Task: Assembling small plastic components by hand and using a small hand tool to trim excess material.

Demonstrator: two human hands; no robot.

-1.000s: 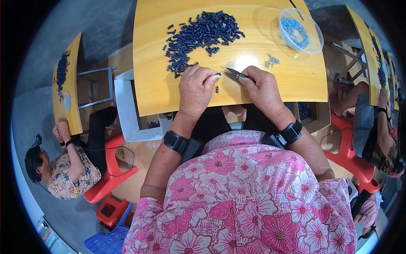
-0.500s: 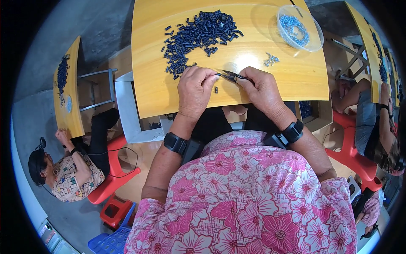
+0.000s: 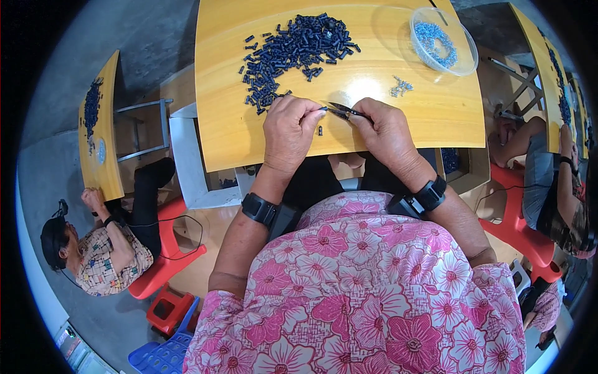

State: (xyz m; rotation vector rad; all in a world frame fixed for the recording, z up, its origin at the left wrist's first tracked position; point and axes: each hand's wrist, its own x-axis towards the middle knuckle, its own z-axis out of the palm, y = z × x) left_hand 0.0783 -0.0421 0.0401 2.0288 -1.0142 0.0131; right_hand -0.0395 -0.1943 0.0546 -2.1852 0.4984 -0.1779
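Over the near part of the wooden table (image 3: 423, 121), my left hand (image 3: 288, 132) is closed, pinching a tiny dark piece (image 3: 323, 108) between thumb and forefinger. My right hand (image 3: 387, 128) is closed around a pair of small black snips (image 3: 346, 111). Their two pointed blades are spread and face left, with the tips close beside the pinched piece. Whether a blade touches it, I cannot tell. On the tabletop below the blades, one short black cylindrical part (image 3: 320, 131) stands or lies alone. Just beyond my left hand spreads a heap of similar black parts (image 3: 305, 47).
Small silvery pieces (image 3: 400, 86) lie beyond my right hand. A clear plastic bowl (image 3: 468, 62) at the far right contains many silvery-blue pieces. Open boxes (image 3: 187, 159) sit under the table edge. Co-workers sit at tables (image 3: 107, 149) on both sides, on red stools (image 3: 168, 249).
Both hands keep almost the same pose, with the snips' tips still beside the pinched piece. The whole table has shifted very slightly in the picture.
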